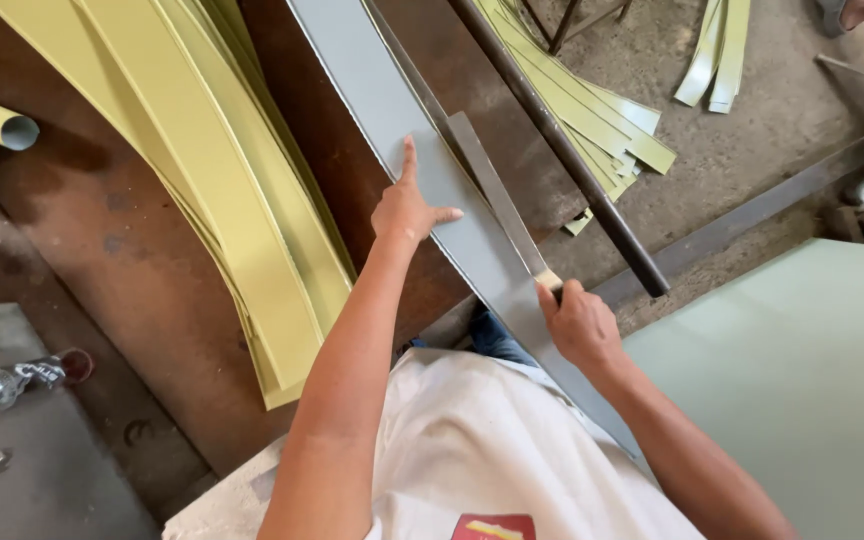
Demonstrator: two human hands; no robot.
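Head view shows the left hand point(407, 208) pressing flat, fingers spread, on a grey sheet strip point(422, 150) on the brown worktop point(102, 250). The right hand point(577, 322) grips a long flat blade point(492, 190) lying along the strip. Firm pressure should stop slipping; steady blade angle helps.

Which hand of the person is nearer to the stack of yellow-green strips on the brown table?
Left. The left hand presses the grey sheet just right of the yellow-green strips; the right hand is farther right.
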